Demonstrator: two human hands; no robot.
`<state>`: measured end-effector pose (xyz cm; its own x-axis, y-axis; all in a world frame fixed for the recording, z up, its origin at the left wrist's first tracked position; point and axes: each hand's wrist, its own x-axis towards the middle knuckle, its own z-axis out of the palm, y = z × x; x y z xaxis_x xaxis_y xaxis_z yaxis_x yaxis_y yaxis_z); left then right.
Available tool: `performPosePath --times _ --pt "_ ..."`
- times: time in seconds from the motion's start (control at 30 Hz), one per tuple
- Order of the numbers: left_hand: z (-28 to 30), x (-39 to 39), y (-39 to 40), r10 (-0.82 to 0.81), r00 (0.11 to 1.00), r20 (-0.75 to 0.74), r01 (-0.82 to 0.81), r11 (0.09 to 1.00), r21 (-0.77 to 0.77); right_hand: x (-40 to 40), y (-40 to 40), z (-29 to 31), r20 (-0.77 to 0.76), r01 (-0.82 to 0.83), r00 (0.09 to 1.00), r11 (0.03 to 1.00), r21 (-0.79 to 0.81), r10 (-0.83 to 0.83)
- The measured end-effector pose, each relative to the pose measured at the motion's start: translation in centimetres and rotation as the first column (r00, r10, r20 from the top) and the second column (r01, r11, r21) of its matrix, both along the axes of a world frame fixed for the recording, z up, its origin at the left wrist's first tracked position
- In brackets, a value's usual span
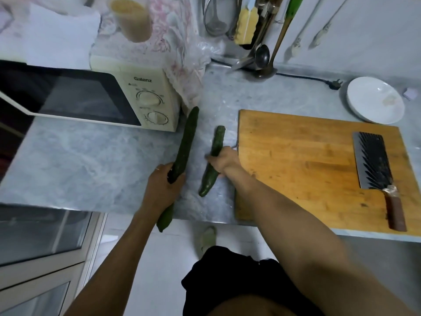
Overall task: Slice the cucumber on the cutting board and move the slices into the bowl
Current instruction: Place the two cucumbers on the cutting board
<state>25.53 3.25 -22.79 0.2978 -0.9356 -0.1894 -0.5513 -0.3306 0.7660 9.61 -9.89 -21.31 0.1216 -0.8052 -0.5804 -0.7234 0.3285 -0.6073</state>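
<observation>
My left hand (160, 188) gripping 1 long cucumber (182, 149), my right hand (222, 159) gripping a shorter cucumber (213, 160), cutting board (296, 160) beside them, cleaver (376, 169) on it

"Galanz" stands on the cream microwave (127, 96) control panel.

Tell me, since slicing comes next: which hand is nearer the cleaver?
Right hand, gripping the shorter cucumber just off the board's left edge; the cleaver lies far right. Left hand is farther left.
</observation>
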Motion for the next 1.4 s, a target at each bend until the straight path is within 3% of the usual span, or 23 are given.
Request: performPosePath --times 0.2,0.5,0.7,0.9,1.03,1.1,1.23,1.4 --pt "0.8 -3.7 -0.7 -0.026 0.999 -0.034 0.025 0.998 -0.050 -5.7 0.8 3.3 0.115 0.109 0.987 0.993 0.047 -0.114" --pt "2.1 -17.0 -6.6 -0.220 0.966 -0.133 0.214 0.975 -0.056 -23.5 3.0 5.0 -0.060 0.211 0.975 0.976 -0.051 -0.214" --pt "0.2 -24.9 -9.2 -0.138 0.983 0.125 0.137 0.990 0.010 -30.5 1.6 4.3 -0.088 0.183 0.978 0.979 -0.092 -0.191" --pt "0.1 -29.7 -9.7 -0.081 0.982 0.168 0.072 0.996 0.058 -34.7 0.1 3.5 -0.052 0.105 0.992 0.988 -0.118 -0.111" --pt "1.1 -32.4 -10.1 -0.049 0.916 0.398 -0.017 0.987 0.161 -37.7 -0.8 2.5 -0.029 0.057 0.998 0.988 -0.144 -0.062" --pt "1.6 -32.3 -10.4 -0.033 0.898 0.439 -0.045 0.985 0.166 -37.9 -1.1 2.1 -0.010 0.074 0.997 0.987 -0.145 -0.076" --pt "2.4 -33.8 -9.5 0.067 0.916 0.397 -0.090 0.995 0.040 -38.4 -2.6 2.2 -0.017 0.035 0.999 0.992 -0.118 -0.037" --pt "3.8 -35.8 -7.9 0.086 0.967 0.240 -0.073 0.995 -0.064 -37.6 -3.9 2.2 0.060 -0.001 0.998 0.999 -0.048 0.004"
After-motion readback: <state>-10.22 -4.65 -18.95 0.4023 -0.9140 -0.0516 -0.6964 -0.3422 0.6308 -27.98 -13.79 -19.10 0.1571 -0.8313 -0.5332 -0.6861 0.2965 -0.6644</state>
